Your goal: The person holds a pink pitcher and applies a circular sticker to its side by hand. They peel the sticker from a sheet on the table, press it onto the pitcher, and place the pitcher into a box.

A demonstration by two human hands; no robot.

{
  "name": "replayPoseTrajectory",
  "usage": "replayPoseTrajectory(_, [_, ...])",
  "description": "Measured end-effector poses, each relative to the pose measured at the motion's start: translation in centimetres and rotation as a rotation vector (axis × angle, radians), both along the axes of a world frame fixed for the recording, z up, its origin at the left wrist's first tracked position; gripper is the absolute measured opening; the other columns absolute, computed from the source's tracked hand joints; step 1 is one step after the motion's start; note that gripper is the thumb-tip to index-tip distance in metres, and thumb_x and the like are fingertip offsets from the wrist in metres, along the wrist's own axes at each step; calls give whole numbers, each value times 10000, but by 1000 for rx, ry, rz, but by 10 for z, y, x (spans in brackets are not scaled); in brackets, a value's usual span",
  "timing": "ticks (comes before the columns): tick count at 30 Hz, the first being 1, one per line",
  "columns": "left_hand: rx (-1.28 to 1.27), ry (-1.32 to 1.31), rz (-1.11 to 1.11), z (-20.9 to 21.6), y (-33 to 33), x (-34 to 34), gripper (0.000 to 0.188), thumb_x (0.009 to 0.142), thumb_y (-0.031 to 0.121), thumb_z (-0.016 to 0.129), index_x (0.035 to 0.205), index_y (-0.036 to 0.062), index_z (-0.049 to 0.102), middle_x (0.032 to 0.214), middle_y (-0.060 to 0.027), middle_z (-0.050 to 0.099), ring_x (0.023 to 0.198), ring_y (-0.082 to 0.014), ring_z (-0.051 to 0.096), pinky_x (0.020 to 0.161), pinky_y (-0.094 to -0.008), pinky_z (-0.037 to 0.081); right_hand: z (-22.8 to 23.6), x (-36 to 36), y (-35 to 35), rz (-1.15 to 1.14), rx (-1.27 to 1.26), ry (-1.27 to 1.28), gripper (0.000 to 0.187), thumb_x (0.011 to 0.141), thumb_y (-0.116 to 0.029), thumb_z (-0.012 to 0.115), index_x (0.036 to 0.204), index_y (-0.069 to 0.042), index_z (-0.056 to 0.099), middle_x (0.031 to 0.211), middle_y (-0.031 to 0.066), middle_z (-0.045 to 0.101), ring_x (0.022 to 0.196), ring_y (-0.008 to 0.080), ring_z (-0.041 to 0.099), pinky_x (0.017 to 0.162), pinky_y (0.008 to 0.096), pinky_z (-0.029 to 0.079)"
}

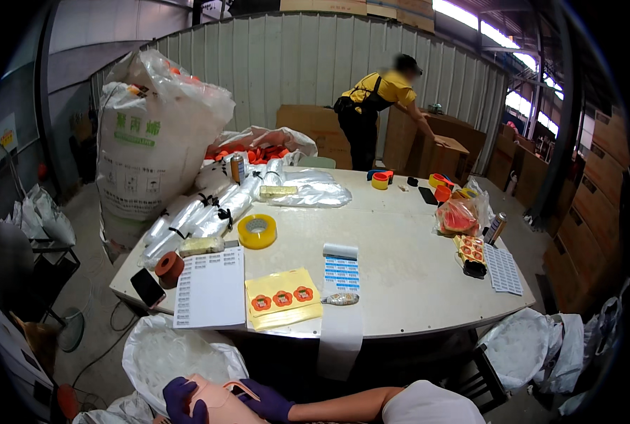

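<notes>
Head view: both hands in purple gloves, low at the bottom edge, below the near edge of the worktop (414, 283). Left hand (179, 401) wrapped around the left side of a pinkish soft piece (216, 401), fingers curled on it; right hand (267, 403) grips its right side, thumb on top, bare forearm running off to the right w/ a white sleeve. So the piece is held btwn both hands, off the worktop, over a clear plastic bag (166, 357) on the floor. On the worktop near the front edge: white label sheet (210, 288) at left, yellow sheet w/ three orange flower stickers (281, 298) just beside it, strip of blue-white labels (341, 272) hanging over the edge, small wrapped item (340, 299) on that strip. Front-left corner: dark phone (147, 286) and reddish-brown tape roll (168, 267). Yellow tape roll (257, 231) mid-left, rolled clear bags (195, 215) behind it. Right edge: orange mesh-like bag (458, 216), spray can (496, 227), another label sheet (503, 269). Big white sack (152, 134) off the left far corner. Another person in a yellow shirt (378, 99) bends over cardboard boxes (438, 145) beyond the far edge.
</notes>
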State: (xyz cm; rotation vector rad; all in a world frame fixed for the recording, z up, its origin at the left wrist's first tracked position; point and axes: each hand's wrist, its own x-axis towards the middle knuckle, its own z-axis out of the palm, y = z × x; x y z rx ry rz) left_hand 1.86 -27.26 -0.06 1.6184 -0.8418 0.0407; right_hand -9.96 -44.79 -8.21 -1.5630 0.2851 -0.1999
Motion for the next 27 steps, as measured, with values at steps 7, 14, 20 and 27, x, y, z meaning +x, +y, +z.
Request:
replayPoseTrajectory(7, [27, -278, 34, 21, 14, -1, 344, 720, 189, 654, 1022, 32, 613, 1065, -149, 555, 1085, -333, 550, 1106, -537, 365, 8, -6, 4, -16, -126, -210, 571, 942, -79, 599, 1477, -24, 410, 1381, 170, 568, 1258, 247, 566, 1063, 331, 436])
replayPoseTrajectory(14, [101, -221, 73, 19, 10, 1, 307, 729, 144, 639, 1010, 25, 604, 1027, -128, 556, 1020, -309, 558, 1086, -491, 392, -25, 8, 6, -61, -110, -293, 567, 942, -74, 593, 1477, -31, 411, 1376, 160, 570, 1221, 237, 588, 1040, 332, 453])
replayPoseTrajectory(20, [110, 22, 93, -21, 3, 17, 493, 797, 139, 643, 1265, 2, 573, 1087, -105, 571, 1063, -252, 559, 981, -369, 440, -1, 10, 1, 37, 23, 56, 497, 963, -166, 606, 1429, -62, 469, 1205, 130, 642, 1078, 225, 622, 963, 333, 483])
replayPoseTrajectory(27, [100, 191, 18, -77, 1, 50, 504, 810, 37, 562, 1309, -32, 540, 1273, -135, 587, 1199, -248, 557, 1068, -359, 407, -42, 23, -5, 24, -8, 36, 368, 946, -180, 605, 1288, -61, 540, 1051, 97, 644, 985, 214, 618, 915, 336, 487])
